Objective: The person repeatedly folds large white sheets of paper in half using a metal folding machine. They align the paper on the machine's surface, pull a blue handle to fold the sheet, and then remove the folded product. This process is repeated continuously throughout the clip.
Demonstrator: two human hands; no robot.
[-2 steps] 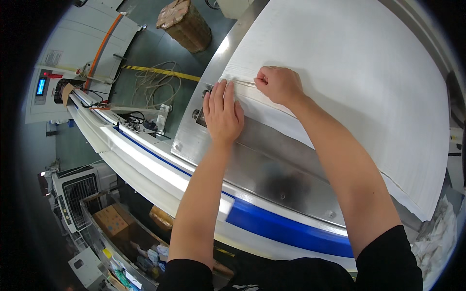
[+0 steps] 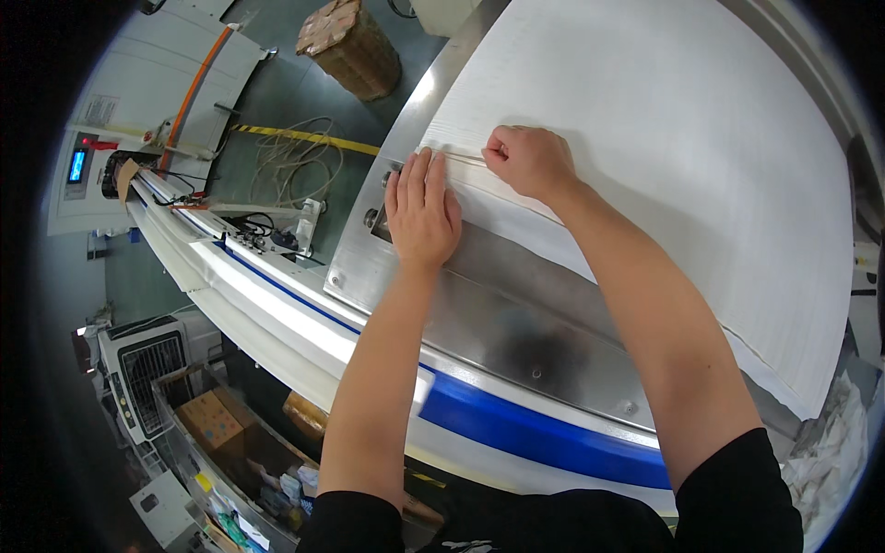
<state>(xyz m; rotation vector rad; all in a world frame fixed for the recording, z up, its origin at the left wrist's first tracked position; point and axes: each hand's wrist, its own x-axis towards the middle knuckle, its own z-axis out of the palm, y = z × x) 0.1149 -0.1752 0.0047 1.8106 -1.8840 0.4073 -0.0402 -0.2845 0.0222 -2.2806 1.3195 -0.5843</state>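
White sheet material (image 2: 664, 138): a broad ribbed expanse was laid over the upper right of the work surface, its near edge running diagonally from upper left to lower right.

Steel machine bed (image 2: 498, 313): a brushed metal plate with bolt heads was seen beneath and in front of the sheet, bordered below by a blue and white rail (image 2: 516, 429).

Wrapped bundle (image 2: 350, 46): a brown package was set on the green floor at the top, with a loose coil of cord (image 2: 295, 157) near it (a yellow-black floor stripe was crossed by the cord).

Control box (image 2: 78, 166): a small lit blue display was noted at far left.

Right hand (image 2: 530, 161): it was closed in a loose fist, thumb and forefinger pinched on a thin strip (image 2: 461, 157) at the sheet's near edge.

Left hand (image 2: 422, 210): it was laid flat, fingers together and extended, pressed on the sheet's corner just beside the right hand, the palm over the steel bed.
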